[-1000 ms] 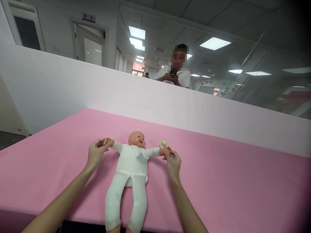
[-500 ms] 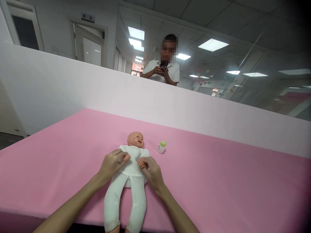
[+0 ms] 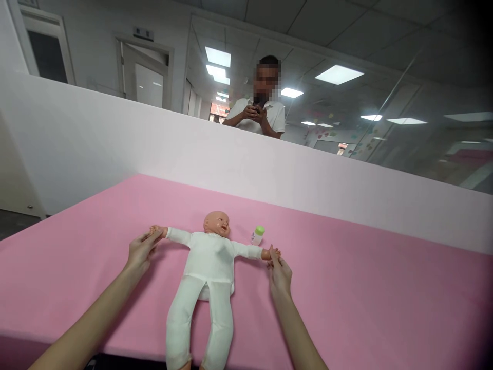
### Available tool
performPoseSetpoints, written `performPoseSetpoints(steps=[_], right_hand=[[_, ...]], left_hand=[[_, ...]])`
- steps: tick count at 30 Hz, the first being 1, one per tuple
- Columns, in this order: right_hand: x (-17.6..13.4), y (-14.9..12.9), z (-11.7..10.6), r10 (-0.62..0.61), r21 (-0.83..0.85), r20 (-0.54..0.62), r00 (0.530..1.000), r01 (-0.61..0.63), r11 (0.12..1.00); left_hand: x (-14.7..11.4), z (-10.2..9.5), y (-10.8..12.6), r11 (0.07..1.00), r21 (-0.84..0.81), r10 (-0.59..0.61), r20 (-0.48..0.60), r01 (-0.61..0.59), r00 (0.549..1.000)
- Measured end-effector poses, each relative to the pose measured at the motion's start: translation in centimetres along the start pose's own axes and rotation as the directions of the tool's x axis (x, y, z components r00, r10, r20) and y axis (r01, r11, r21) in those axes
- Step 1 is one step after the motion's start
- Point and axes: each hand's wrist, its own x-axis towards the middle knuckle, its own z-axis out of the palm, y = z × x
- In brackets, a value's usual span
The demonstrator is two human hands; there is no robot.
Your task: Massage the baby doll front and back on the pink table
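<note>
A baby doll [image 3: 211,257] with a white cloth body lies on its back, its arms stretched out to both sides and its head tilted to the right. My left hand [image 3: 143,251] is closed on the doll's hand at the left, thumb on top. At the right, my right hand [image 3: 280,272] pinches the doll's other hand between thumb and fingers. A small bottle [image 3: 258,236] with a green cap stands just above the doll's right-side arm, apart from my fingers. The doll's feet are partly cut off by the lower frame edge.
The doll lies on a pink-covered table [image 3: 358,288], its legs reaching the front edge. A low white wall [image 3: 246,159] runs along the back. Above it is a glass pane, where a person [image 3: 254,110] in a white shirt holds a dark device.
Both my hands have moved outward, drawing the doll's hands from over its chest to its sides. The doll's arms are now spread wide. The bottle stays by the doll.
</note>
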Motion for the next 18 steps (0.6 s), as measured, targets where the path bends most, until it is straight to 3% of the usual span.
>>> performPoseSetpoints(steps=[3,5,6,8,11,13,15,16,17,18], right_hand=[[-2.5,-1.7,2.3,-0.206,-0.084,0.139,0.969,0.219,0.972],[-4.7,-1.8,3.8,-0.345,-0.134,0.313,0.885,0.400,0.907],[-5.9,-1.4,4.4,-0.404,-0.151,0.423,0.811,0.502,0.851],[-7.9,0.0,5.1,-0.472,-0.156,0.643,0.604,0.706,0.690],[-9.6,2.8,5.2,-0.483,-0.084,0.827,0.286,0.914,0.398],[-9.9,3.9,5.0,-0.482,-0.039,0.859,0.173,0.961,0.275],[-9.7,3.9,4.9,-0.474,-0.021,0.867,0.154,0.962,0.272],[-9.4,3.4,4.8,-0.475,-0.028,0.861,0.183,0.949,0.315],[-8.9,2.8,4.8,-0.483,-0.049,0.840,0.245,0.923,0.382],[-8.4,2.0,4.6,-0.495,-0.086,0.800,0.339,0.881,0.464]], left_hand=[[-2.3,2.5,0.8,0.944,0.181,0.249,0.161,-0.277,0.955],[-4.1,4.2,0.7,0.842,0.276,0.383,0.300,-0.464,0.874],[-4.9,4.9,0.4,0.772,0.314,0.433,0.376,-0.553,0.819],[-6.3,5.9,-0.8,0.603,0.363,0.487,0.537,-0.710,0.689],[-7.9,6.4,-3.1,0.357,0.399,0.434,0.730,-0.845,0.528],[-8.4,6.4,-4.1,0.253,0.407,0.378,0.793,-0.878,0.477],[-8.5,6.3,-4.2,0.233,0.411,0.362,0.804,-0.881,0.471],[-8.3,6.2,-3.9,0.259,0.411,0.373,0.792,-0.874,0.483],[-8.1,6.1,-3.4,0.310,0.412,0.397,0.763,-0.857,0.510],[-7.7,5.9,-2.7,0.381,0.414,0.430,0.713,-0.827,0.554]])
